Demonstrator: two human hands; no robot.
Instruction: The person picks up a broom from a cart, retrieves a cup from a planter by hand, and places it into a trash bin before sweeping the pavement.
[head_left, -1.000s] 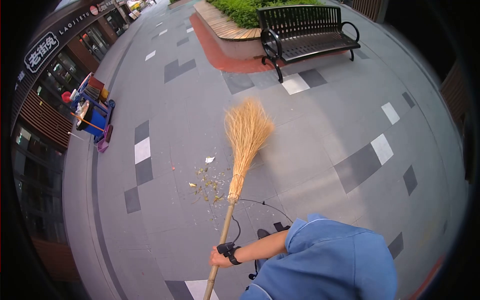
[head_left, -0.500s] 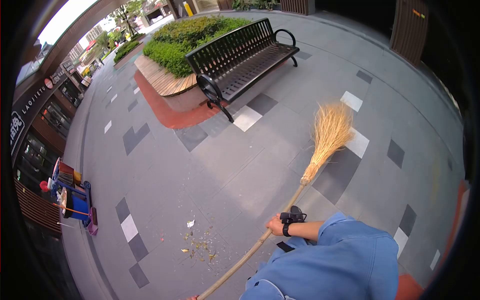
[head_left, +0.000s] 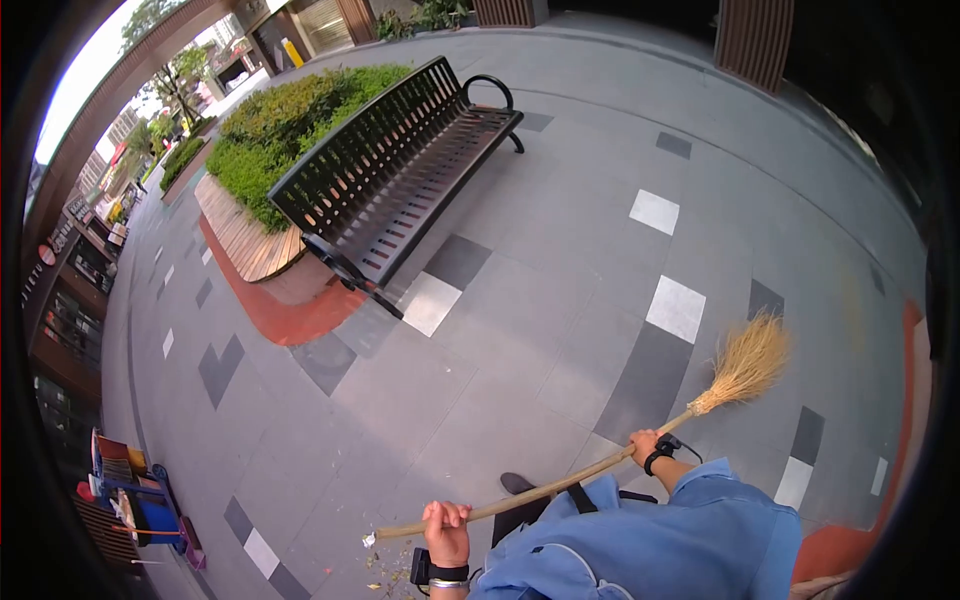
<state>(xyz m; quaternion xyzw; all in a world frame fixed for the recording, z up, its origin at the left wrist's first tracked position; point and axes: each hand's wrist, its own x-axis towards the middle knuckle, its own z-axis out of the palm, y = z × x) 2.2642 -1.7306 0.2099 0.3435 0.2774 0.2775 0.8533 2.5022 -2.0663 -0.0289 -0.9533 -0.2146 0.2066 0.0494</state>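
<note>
A straw broom (head_left: 748,362) lies slantwise across the front of my body, its bristles out to the right. My right hand (head_left: 647,446) is closed round the wooden handle a short way below the bristles. Close to the handle's other end, my left hand (head_left: 446,528) has its fingers curled over the wood. The handle's tip, with a whitish end, sticks out to the left of that hand. Each wrist wears a dark strap with a small device. Scattered leaf litter (head_left: 392,572) lies on the paving below my left hand.
A black metal bench (head_left: 400,180) stands ahead, beside a hedge planter with a wooden ledge (head_left: 245,235). At the lower left is a cleaning cart (head_left: 150,510) with a blue bucket, near the shopfronts. A dark shoe (head_left: 516,483) shows under the handle.
The broom has swung right and its bristles are lower. My left hand has come up into view with the handle's end. The view has turned right, shifting the bench and cart leftward.
</note>
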